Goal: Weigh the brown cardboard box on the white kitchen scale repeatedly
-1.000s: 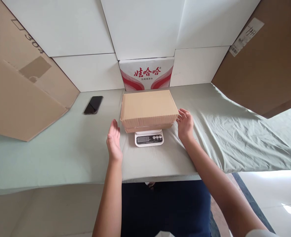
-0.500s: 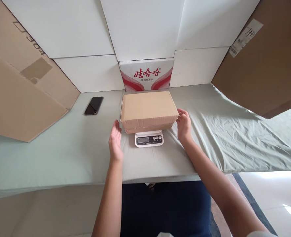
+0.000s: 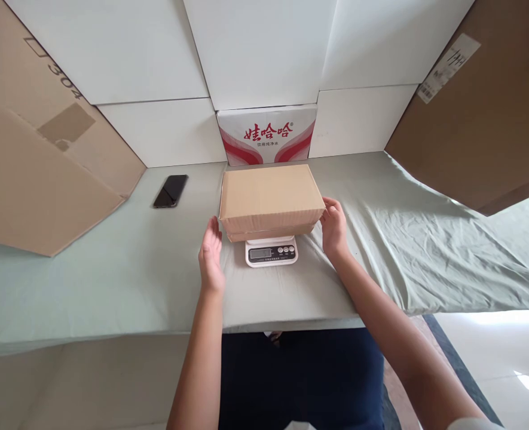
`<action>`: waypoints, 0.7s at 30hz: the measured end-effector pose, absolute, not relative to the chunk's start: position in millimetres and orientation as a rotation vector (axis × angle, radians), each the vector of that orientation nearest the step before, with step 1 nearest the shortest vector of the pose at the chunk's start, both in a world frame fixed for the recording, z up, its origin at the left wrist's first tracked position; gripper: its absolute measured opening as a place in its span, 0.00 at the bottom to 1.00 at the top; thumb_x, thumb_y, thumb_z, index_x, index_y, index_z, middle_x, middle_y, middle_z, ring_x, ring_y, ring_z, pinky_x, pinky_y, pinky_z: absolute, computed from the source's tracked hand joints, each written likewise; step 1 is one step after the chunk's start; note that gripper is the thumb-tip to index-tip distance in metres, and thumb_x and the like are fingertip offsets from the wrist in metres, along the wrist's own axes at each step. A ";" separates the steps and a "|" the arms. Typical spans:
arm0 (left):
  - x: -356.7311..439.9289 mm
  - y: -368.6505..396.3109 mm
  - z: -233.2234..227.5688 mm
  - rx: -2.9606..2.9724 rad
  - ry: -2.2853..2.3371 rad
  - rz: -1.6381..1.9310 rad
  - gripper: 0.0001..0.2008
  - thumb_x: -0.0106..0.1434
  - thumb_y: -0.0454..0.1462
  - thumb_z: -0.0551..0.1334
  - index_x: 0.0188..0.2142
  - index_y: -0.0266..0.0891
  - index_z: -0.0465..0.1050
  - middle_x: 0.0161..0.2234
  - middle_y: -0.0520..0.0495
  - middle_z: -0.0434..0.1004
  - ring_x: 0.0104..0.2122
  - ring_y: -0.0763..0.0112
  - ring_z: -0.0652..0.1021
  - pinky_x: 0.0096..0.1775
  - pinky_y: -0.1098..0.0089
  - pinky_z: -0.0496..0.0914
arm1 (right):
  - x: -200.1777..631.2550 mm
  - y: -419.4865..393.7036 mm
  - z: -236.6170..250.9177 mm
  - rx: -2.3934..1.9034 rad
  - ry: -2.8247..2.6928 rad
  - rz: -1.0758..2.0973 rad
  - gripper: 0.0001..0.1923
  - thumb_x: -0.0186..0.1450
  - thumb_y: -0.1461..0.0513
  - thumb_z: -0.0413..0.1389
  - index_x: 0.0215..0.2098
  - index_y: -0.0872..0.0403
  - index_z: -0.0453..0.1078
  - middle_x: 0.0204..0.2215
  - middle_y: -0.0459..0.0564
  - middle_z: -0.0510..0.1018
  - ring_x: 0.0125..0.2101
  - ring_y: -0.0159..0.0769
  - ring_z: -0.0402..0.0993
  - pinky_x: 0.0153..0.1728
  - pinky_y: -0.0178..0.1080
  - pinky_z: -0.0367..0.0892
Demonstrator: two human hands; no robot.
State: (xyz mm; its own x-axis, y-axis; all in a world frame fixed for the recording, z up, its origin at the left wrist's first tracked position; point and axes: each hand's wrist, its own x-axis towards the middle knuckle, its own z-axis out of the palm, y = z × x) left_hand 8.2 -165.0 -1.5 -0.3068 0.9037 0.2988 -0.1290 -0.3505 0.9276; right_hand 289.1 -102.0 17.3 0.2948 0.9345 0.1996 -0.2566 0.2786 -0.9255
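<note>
Cardboard box (image 3: pixel 271 200) resting on white scale (image 3: pixel 271 251). Left hand (image 3: pixel 211 255) spread flat, just beside box's left end; right hand (image 3: pixel 334 227) uncurled, fingertips touching its right end. Phone (image 3: pixel 170 190) well left of box.

Cardboard box (image 3: pixel 271 197): plain tan. Scale (image 3: pixel 271 251): white. Phone (image 3: pixel 170 190): black. Surface (image 3: pixel 112 280): pale green cloth. Carton (image 3: pixel 267 135): white, red swirls and lettering.

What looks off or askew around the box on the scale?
Nothing damaged or spilled. The cardboard box sits square on the kitchen scale, overhanging it on both sides, display visible. The green sheet is wrinkled to the right. Left hand and right hand flank the box, open.
</note>
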 end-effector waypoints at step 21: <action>12.9 -170.7 5.7 1.350 1.079 1.657 0.40 0.67 0.62 0.54 0.71 0.46 0.60 0.73 0.40 0.58 0.73 0.49 0.59 0.71 0.52 0.56 | 265.2 -135.7 18.6 -0.947 -1.035 0.892 0.32 0.66 0.41 0.53 0.65 0.38 0.57 0.71 0.48 0.63 0.72 0.50 0.57 0.70 0.62 0.56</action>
State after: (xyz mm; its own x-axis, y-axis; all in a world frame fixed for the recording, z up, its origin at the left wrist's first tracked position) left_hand 12.9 -170.7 5.7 -0.1828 0.9108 0.3702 -0.0297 -0.3815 0.9239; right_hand 265.2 -135.7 18.6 0.2623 0.9215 0.2863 -0.1472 0.3315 -0.9319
